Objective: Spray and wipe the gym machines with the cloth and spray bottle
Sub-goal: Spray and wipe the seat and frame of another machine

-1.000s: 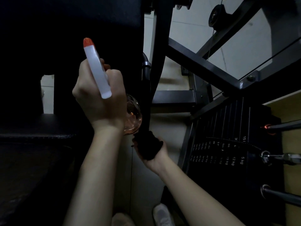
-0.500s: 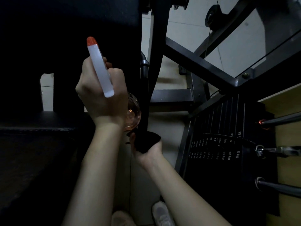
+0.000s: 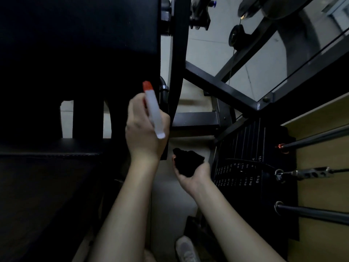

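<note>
In the middle of the view, the left hand grips the spray bottle below its white head. It looks like light, hard plastic, best held at the neck. The right hand, palm up, clutches the bunched black cloth — soft, easy to fold around a bar. On the weight stack at the right I read "5 kg", "12 kg" and "15" — the smaller numbers are too blurred.

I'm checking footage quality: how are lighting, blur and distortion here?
Head view: dim, black padded seat lost in shadow; white spray bottle with orange tip slightly blurred; crumpled black cloth shows no texture; wide-angle bends the black metal frame bar.
</note>
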### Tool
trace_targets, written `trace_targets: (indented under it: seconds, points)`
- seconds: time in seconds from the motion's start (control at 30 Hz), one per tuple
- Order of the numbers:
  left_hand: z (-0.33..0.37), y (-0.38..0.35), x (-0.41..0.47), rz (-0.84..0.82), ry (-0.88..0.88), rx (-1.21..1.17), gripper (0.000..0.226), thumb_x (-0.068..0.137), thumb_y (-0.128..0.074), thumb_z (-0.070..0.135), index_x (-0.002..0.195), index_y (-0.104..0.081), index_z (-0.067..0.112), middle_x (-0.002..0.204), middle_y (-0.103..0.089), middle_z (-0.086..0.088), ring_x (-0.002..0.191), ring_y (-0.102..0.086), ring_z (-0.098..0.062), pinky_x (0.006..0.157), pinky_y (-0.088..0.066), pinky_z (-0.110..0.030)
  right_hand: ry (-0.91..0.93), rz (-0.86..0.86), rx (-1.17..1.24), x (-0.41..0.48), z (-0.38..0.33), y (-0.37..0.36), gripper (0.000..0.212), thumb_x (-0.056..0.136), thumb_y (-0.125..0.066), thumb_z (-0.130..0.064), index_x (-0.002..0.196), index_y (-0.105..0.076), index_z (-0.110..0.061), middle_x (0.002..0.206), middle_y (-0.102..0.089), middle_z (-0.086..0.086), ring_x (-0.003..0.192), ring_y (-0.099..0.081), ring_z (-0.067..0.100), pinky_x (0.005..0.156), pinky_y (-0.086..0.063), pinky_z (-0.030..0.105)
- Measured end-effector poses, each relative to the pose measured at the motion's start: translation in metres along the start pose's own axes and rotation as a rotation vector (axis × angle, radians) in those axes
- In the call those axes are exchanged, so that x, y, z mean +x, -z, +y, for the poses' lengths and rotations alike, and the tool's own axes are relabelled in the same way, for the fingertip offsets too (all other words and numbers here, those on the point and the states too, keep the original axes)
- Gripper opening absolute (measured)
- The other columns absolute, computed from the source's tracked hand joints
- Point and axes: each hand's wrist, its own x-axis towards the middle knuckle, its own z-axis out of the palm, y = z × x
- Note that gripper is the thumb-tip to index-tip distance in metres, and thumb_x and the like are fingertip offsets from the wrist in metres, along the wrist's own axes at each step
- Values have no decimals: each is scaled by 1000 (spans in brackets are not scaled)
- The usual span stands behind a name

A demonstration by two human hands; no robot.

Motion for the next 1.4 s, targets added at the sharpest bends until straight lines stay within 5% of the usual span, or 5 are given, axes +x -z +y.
trace_targets:
  seconds: [0.23, 0.6, 0.83, 1.23, 1.4]
  points:
    - [3, 15, -16, -287, -26, -33, 41, 82, -43, 37, 118, -39, 17, 104, -52, -11, 74, -47, -12, 61, -34, -19, 36, -53, -55, -31, -8, -9, 39, 98, -34, -25, 121, -52, 1, 117, -58, 26, 83, -58, 35, 71, -50, 40]
    - [35, 51, -68, -594, 190, -59, 36, 87, -64, 22, 121, -51, 20, 106, -59, 4, 92, -63, -18, 75, -53, -40, 97, -39, -158, -86, -27, -15, 32, 97, -38, -29, 98, -55, -3, 91, -59, 20, 75, -58, 31, 77, -48, 40]
    - [67, 87, -97, -751, 188, -59, 29, 82, -61, 16, 104, -50, 30, 91, -56, 11, 82, -60, -11, 61, -39, -16, 159, 33, -255, -106, -39, -10, 41, 95, -41, -31, 126, -50, -6, 96, -58, 18, 81, -58, 31, 70, -49, 40]
    - [126, 154, -103, -671, 173, 10, 32, 83, -61, 16, 112, -48, 25, 95, -55, 9, 83, -59, -12, 73, -53, -39, 171, 20, -362, -188, -33, 10, 32, 97, -42, -30, 115, -53, -6, 101, -59, 17, 86, -57, 31, 66, -48, 38]
    - [142, 180, -132, -670, 193, 2, 31, 79, -56, 26, 109, -50, 26, 98, -58, 6, 83, -61, -14, 72, -53, -45, 180, 55, -440, -205, -35, 31, 32, 94, -46, -29, 114, -56, -6, 97, -61, 16, 101, -59, 35, 93, -49, 45]
